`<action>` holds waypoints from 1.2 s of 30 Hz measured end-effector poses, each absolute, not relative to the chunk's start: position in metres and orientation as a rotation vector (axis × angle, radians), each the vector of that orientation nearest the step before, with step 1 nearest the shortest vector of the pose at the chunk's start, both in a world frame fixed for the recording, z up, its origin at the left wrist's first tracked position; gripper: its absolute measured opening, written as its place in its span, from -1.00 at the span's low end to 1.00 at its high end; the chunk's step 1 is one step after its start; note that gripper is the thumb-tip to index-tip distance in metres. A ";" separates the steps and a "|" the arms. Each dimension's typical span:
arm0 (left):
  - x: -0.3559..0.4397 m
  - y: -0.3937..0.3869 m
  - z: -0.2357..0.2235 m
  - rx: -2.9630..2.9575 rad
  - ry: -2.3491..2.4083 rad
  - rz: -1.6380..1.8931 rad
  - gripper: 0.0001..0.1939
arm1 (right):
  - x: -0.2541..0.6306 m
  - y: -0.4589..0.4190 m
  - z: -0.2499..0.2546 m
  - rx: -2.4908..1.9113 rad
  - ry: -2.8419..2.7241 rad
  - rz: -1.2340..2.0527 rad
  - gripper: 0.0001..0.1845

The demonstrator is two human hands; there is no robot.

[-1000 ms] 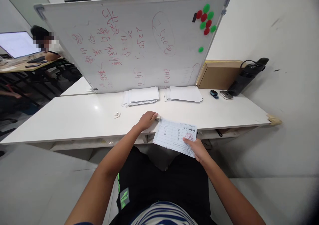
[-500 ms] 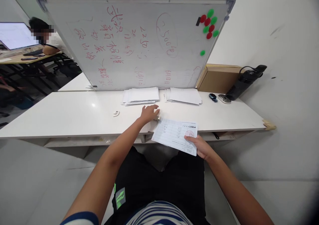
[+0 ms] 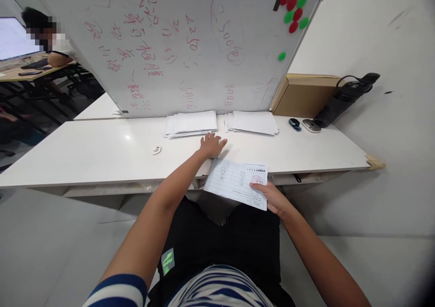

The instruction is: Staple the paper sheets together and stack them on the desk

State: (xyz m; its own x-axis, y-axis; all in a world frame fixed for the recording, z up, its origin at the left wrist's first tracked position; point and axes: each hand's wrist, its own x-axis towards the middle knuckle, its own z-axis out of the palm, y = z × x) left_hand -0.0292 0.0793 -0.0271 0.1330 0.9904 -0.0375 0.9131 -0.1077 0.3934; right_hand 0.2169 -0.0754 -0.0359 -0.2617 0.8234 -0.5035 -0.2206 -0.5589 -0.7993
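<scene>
My right hand [image 3: 274,197] grips a printed form [image 3: 238,180] with a round red stamp, its thumb on top, over the desk's front edge and above my lap. Whether more sheets lie under the form I cannot tell. With fingers spread, my left hand [image 3: 212,145] is over the desk, just in front of the left paper stack [image 3: 193,122]. Nothing shows in its fingers. A second stack of white papers [image 3: 253,122] lies to the right of the first, both at the foot of the whiteboard.
A whiteboard [image 3: 204,48] with red writing and round magnets stands at the desk's [image 3: 102,148] back. To the right are a cardboard box [image 3: 306,96], a black bottle [image 3: 350,99], a mouse [image 3: 311,125] and a dark watch-like item [image 3: 295,124]. A white earpiece-like object [image 3: 157,150] lies left. A person [image 3: 50,35] sits far left.
My left hand has moved forward and right, towards the paper stacks, its fingers now spread. The form stays in my right hand, almost unmoved. The camera view has tilted slightly downward.
</scene>
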 end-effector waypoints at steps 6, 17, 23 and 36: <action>-0.029 0.078 -0.028 2.150 1.817 0.311 -0.39 | 0.215 -0.075 -0.037 -1.262 -0.798 1.869 -0.70; -0.022 0.073 -0.024 2.159 1.846 0.245 -0.34 | 0.213 -0.076 -0.039 -1.275 -0.752 1.874 -0.62; -0.019 0.073 -0.026 2.190 1.888 0.206 -0.39 | 0.214 -0.075 -0.046 -1.320 -0.726 1.855 -0.61; -0.012 0.068 -0.026 2.276 2.034 0.096 -0.44 | 0.209 -0.075 -0.040 -1.416 -0.638 1.829 -0.50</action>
State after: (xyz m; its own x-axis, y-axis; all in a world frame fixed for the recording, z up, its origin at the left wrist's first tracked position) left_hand -0.0123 0.0683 -0.0260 0.1126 0.9936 -0.0116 0.9881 -0.1107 0.1071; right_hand 0.2093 -0.0749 -0.0398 -0.1319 0.7881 -0.6013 -0.2428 -0.6138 -0.7512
